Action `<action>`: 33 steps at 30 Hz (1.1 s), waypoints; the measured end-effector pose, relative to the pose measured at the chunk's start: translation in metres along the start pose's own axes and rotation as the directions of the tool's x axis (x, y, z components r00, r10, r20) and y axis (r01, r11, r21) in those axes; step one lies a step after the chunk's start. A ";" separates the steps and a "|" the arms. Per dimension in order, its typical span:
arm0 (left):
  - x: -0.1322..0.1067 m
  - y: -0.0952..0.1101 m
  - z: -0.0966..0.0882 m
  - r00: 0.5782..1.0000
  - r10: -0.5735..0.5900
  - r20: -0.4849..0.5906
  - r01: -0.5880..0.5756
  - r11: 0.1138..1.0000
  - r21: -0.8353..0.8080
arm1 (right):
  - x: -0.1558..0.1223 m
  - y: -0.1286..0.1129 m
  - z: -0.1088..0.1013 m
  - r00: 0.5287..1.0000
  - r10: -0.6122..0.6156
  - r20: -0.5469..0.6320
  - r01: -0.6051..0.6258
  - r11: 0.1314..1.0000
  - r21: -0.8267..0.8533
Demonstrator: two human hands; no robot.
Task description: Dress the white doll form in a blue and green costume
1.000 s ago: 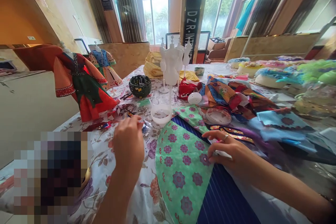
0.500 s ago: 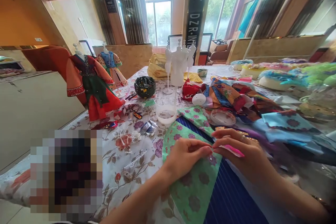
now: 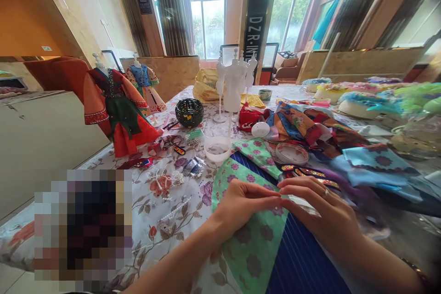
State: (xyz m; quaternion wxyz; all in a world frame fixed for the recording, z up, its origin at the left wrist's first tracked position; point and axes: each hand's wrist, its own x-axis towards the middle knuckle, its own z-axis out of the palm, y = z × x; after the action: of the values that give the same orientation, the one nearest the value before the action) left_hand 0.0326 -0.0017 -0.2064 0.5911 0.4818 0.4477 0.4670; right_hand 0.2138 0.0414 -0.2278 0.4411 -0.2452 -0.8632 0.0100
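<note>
Green floral fabric (image 3: 253,257) with navy striped panels (image 3: 299,257) lies on the table beneath both hands. My left hand (image 3: 241,204) is closed in a pinch above the green part, thumb and fingers pointing right. Opposite it, my right hand (image 3: 322,204), wearing a ring, is also pinched, its fingertips meeting the left ones. Whatever sits between the fingertips is too small or hidden to make out. A whitish, shiny piece (image 3: 305,203) shows under the right fingers. Just behind that hand lie glittery gold-and-red trim pieces (image 3: 310,173).
Clear round dish (image 3: 217,149), tape roll (image 3: 292,154) and black basket (image 3: 189,113) stand beyond the fabric. Pearl strings (image 3: 175,209) lie left. White dress forms (image 3: 234,82) rise behind; a dressed doll form (image 3: 117,105) stands left. Cloth pieces (image 3: 299,124) are heaped right.
The pink patch seen under my right fingers now shows as whitish. Both hands stay together over the fabric, with the fingers slightly shifted. The view has turned very slightly.
</note>
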 end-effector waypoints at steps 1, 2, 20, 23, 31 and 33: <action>0.000 0.000 0.000 1.000 0.006 -0.013 -0.006 1.000 0.005 | 0.000 -0.001 0.000 1.000 -0.008 0.004 0.008 1.000 -0.007; 0.000 0.000 0.001 1.000 0.012 -0.023 -0.011 1.000 0.012 | 0.001 -0.001 -0.001 1.000 -0.015 0.004 0.015 1.000 -0.015; 0.003 -0.004 -0.007 0.995 -0.103 -0.004 0.095 0.931 -0.353 | -0.001 -0.016 -0.001 0.991 0.132 -0.030 -0.126 0.978 0.164; 0.003 -0.004 -0.007 0.992 -0.121 0.015 0.119 0.924 -0.364 | -0.004 -0.015 0.001 0.991 0.132 -0.009 -0.129 0.978 0.161; 0.003 -0.003 -0.006 0.990 -0.138 0.041 0.144 0.917 -0.372 | -0.007 -0.010 0.002 1.000 0.005 -0.022 -0.002 0.988 0.152; 0.003 -0.003 -0.006 0.988 -0.146 0.046 0.153 0.915 -0.374 | -0.007 -0.008 0.003 0.998 -0.041 -0.041 0.047 0.987 0.151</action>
State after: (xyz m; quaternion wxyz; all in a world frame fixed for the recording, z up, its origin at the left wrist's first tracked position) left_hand 0.0279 0.0015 -0.2108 0.7101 0.3279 0.3803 0.4935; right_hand 0.2115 0.0325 -0.2328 0.4749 -0.1920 -0.8567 0.0615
